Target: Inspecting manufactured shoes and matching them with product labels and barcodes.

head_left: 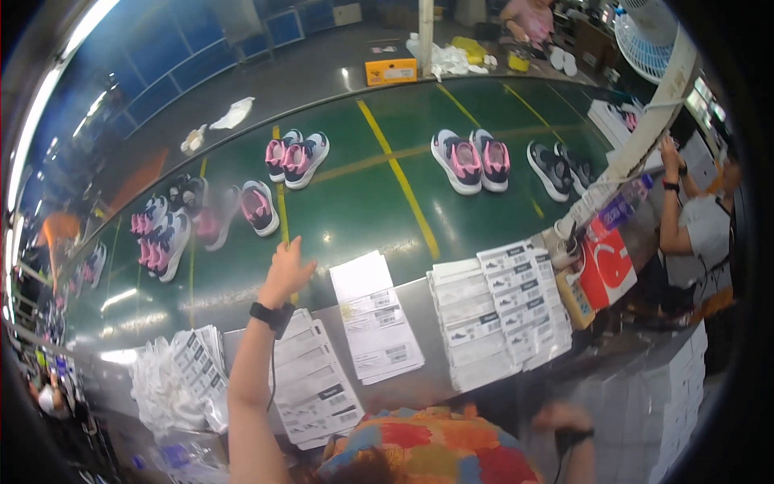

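My left hand [289, 270] reaches over the near edge of the green conveyor belt [363, 218], fingers apart and nothing in them. Just beyond its fingertips is a dark sneaker with pink lining [260, 210]; a second, blurred sneaker [219, 219] lies left of it. Farther along stands a pair of grey and pink sneakers [306, 161]. My right hand [564, 418] is low at the right, close to my colourful patterned clothing [435, 448]. Motion smears its fingers, so what it holds, if anything, cannot be made out.
Stacks of printed label sheets [377, 323] line the metal ledge, with more paper stacks [500, 315] to the right. Other sneakers [470, 164] stand on the belt. A red and white box [609, 269], a purple bottle [621, 208] and a post [645, 153] are at right, near a co-worker [697, 226].
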Motion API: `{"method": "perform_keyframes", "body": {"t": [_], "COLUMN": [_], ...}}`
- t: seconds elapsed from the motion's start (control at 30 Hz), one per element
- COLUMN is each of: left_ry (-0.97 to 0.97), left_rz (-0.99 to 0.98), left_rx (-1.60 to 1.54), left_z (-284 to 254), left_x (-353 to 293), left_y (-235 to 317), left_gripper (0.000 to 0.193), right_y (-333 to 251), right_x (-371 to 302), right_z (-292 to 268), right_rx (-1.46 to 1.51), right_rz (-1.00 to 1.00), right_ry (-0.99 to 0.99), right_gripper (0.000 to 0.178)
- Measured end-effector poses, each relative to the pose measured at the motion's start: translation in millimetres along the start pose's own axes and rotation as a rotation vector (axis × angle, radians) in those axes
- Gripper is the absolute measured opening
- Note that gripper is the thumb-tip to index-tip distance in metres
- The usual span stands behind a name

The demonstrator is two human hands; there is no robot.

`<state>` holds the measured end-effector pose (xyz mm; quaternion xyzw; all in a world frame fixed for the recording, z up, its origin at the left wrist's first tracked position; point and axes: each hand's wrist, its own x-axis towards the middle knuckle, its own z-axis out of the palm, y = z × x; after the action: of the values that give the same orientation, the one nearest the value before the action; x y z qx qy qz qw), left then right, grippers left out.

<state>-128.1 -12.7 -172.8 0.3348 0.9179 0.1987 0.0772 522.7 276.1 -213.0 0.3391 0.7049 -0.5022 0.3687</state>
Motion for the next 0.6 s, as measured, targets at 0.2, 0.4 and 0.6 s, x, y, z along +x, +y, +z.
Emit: {"method": "perform_keyframes", "body": {"t": [0.2,0.4,0.6], "left_ry": [-0.092,-0.299,-0.45], "left_rz": [0.151,0.071,0.191], "left_rx": [-0.013,-0.136,-0.084], "left_z": [51,78,59], "left_x": [-24,0,-34], "left_y": [54,47,90], "left_gripper": [0.088,0.123,0.097], "right_y": [-306,-395,-371], "right_x": [83,206,269], "right_z": [-149,-300,-367], "right_rx": [-0.327,-0.941,-0.679], "right_rz": [-0.634,-0.289,-0.219], "right_ry": [0.726,1.108,0.835], "right_gripper": [0.039,0.072,0.082]}}
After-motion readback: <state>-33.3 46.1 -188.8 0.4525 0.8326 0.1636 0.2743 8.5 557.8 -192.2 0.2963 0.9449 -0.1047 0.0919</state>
